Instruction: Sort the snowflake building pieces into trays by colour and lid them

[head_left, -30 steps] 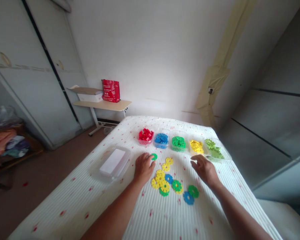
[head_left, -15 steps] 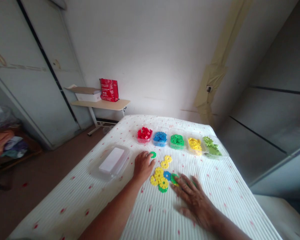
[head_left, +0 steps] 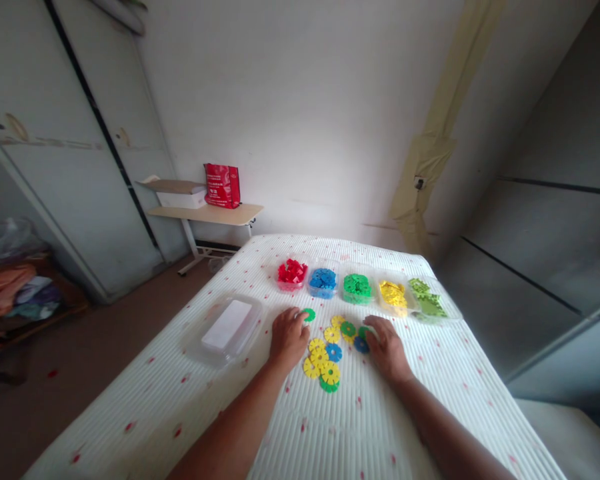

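Several flat snowflake discs in yellow, blue and green [head_left: 330, 350] lie loose on the white ribbed bed cover [head_left: 330, 427]. My left hand [head_left: 287, 337] rests palm down beside them, fingers stretched out toward a green disc [head_left: 309, 314]. My right hand [head_left: 386, 347] lies palm down on the cover, fingers flat against a green and a blue disc [head_left: 361, 345] at the cluster's right side. Behind the discs stands a row of clear tubs: red [head_left: 291, 273], blue [head_left: 323, 281], green [head_left: 357, 285], yellow [head_left: 393, 294] and light green [head_left: 427, 299] pieces.
A clear lidded plastic box [head_left: 226, 328] with white contents sits left of my left hand. Past the bed stand a small side table [head_left: 207, 215] with a red bag [head_left: 221, 185], grey wardrobe doors at left and right, and clothes at the far left.
My right hand swept from near the yellow tub down over the lower right discs, then pushed them up and left into the cluster. My left hand stayed by the green disc.
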A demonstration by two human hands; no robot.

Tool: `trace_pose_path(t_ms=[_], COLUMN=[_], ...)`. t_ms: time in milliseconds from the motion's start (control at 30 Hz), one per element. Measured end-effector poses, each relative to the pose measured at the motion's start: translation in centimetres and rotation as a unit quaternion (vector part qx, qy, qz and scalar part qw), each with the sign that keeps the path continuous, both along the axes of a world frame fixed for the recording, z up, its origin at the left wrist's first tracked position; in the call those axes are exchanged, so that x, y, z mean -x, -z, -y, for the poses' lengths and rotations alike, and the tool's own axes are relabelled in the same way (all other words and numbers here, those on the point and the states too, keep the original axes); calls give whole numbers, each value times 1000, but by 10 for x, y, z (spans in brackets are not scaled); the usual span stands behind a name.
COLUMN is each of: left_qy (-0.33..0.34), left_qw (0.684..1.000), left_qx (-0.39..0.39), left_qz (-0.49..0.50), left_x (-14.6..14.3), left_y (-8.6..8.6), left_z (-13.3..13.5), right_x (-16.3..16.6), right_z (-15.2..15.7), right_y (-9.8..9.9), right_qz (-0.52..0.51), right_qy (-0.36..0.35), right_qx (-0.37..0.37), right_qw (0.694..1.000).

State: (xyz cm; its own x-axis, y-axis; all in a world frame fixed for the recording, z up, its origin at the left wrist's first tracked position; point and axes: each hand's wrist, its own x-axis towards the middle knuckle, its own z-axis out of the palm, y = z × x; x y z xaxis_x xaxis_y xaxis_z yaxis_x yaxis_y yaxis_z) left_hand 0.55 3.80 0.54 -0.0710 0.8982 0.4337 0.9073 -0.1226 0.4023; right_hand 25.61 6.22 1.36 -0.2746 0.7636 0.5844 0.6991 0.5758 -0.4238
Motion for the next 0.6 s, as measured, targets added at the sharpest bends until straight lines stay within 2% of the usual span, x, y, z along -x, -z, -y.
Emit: trace_pose_path(t_ms=[100,200,333,433,600], left_qy=[3,6,8,7,3], left_qw=[1000,1000,1000,1000,1000], left_qx=[0,-2,-4,-4,-7], left_qz=[0,-2,-14,-20,-13], left_x=[0,0,0,1,1], left_y=[1,1,1,1,2], left_z=[0,0,0,0,0], right_x=[-11,-13,-3,4,8], right_z=[2,5,10,15,18], right_y=[-2,-6,-10,-14,-17], right_qz=[-35,-37,72,149,189], right_qy=[12,-5,-60,-67,-88], right_qx=[7,3,-6,-1,7], right_qw=[999,999,996,987,978])
